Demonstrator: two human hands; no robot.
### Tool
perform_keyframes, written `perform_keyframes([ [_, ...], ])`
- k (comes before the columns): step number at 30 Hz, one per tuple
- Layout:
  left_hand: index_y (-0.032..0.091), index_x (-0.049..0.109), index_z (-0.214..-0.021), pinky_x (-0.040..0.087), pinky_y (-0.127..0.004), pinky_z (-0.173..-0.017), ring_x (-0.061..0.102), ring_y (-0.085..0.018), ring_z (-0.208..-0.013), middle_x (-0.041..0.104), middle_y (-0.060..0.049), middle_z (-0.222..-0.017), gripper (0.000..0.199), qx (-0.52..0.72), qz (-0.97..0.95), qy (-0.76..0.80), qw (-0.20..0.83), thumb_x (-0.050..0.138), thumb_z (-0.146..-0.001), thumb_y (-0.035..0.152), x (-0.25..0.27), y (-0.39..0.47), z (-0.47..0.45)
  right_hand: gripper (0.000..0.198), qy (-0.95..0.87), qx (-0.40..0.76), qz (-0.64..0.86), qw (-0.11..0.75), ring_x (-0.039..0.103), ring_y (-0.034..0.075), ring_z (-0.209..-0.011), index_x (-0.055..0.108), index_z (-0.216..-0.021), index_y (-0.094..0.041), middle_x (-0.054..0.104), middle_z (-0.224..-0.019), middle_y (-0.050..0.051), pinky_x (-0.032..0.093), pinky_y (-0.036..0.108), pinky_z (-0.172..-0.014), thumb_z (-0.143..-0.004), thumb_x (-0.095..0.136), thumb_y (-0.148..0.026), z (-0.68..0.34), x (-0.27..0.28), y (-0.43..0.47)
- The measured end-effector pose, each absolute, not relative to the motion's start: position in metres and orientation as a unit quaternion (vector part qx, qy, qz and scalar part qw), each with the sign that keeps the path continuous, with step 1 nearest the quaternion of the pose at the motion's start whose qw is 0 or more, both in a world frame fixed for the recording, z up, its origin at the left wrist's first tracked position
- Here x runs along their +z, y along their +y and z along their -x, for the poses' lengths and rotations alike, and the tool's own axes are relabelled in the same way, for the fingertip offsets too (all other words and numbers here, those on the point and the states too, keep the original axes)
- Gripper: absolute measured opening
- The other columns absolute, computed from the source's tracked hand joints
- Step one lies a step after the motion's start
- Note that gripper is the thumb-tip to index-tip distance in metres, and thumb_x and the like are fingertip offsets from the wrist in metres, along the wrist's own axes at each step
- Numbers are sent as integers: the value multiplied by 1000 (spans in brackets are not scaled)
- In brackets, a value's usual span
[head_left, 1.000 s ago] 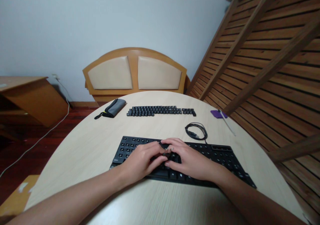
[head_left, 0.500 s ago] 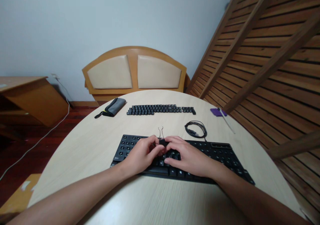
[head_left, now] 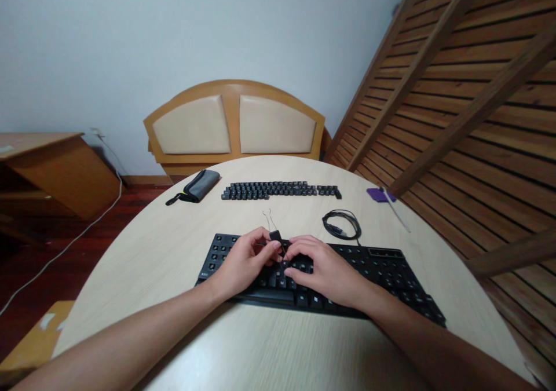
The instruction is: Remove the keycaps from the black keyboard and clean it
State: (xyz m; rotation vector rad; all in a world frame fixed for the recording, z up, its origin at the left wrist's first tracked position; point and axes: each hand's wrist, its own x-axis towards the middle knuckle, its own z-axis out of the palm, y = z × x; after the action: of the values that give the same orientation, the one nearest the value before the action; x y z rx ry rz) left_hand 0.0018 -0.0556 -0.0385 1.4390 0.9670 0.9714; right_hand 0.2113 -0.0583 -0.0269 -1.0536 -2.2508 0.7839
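Observation:
A wire keycap puller [head_left: 275,236], with a black middle and two thin hooked wires sticking up and away, is pinched between the thumb and fingers of my left hand [head_left: 245,263]. The puller leans to the left over a black keyboard [head_left: 269,296]. Close on its right is my right hand [head_left: 324,269], fingers curled, with a gap between thumb and forefinger. Its fingertips are by the puller's lower wire; whether they touch it I cannot tell. Many of the keyboard's sockets are bare, while some keys remain along the near rows. Both hands hide part of the keys.
Removed black keycaps [head_left: 269,190] lie in rows beyond the keyboard. A coiled cable [head_left: 341,225] rests behind it. A grey zip pouch [head_left: 200,186] lies at the far left of the round table [head_left: 143,252]; at the far right are a purple item [head_left: 379,194] and a thin stick [head_left: 397,212].
The keycap puller has tipped to the left and risen slightly in my left hand, so its upper wires now lean left. My right thumb and forefinger have spread a little.

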Motion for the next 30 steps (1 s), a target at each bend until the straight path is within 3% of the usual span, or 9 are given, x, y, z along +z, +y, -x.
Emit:
perform_keyframes([
  [9,19,55,-86,50,-26,-64,66,-15,-70,71,-1,-78,21,410,-629,406,520,68,-87,36,-38,-57,-2,20,-770,353,428,315,68,19,-95,69,-100,-21,73,-99,3,51,33,-88,-80,70,-21,-208,-28,-57],
  [19,17,59,-86,52,-29,-69,67,-18,-75,71,-4,-81,24,416,-618,419,519,68,-86,40,-34,-56,-3,18,-720,411,431,357,69,18,-92,66,-93,-20,73,-93,2,53,33,-87,-77,74,-24,-208,-30,-54],
  [30,17,57,-79,44,-24,-56,54,-14,-64,54,2,-70,29,425,-641,429,474,67,-86,44,-36,-58,-2,18,-733,379,410,388,70,19,-93,64,-96,-21,73,-95,4,56,36,-91,-80,71,-23,-208,-36,-54],
])
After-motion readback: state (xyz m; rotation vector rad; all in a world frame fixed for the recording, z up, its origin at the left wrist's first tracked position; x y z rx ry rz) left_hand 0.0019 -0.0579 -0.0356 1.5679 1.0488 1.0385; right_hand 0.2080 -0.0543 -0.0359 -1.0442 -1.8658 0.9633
